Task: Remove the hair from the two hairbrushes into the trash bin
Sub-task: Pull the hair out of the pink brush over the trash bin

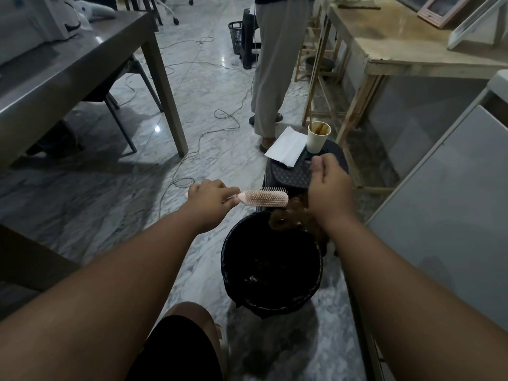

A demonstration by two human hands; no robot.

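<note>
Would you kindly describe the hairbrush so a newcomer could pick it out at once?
Find the black trash bin on the marble floor. Just above its far rim, the left hand grips the hairbrush by its handle. It is pale pink with pin bristles, unlike the brown hair beside it.

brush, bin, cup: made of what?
Brush: probably plastic, pale pink, smooth moulded handle and back. Bin: seemingly black plastic, with a crinkled glossy liner over its rim. Cup: likely paper, matte white wall, stained inside.
</note>
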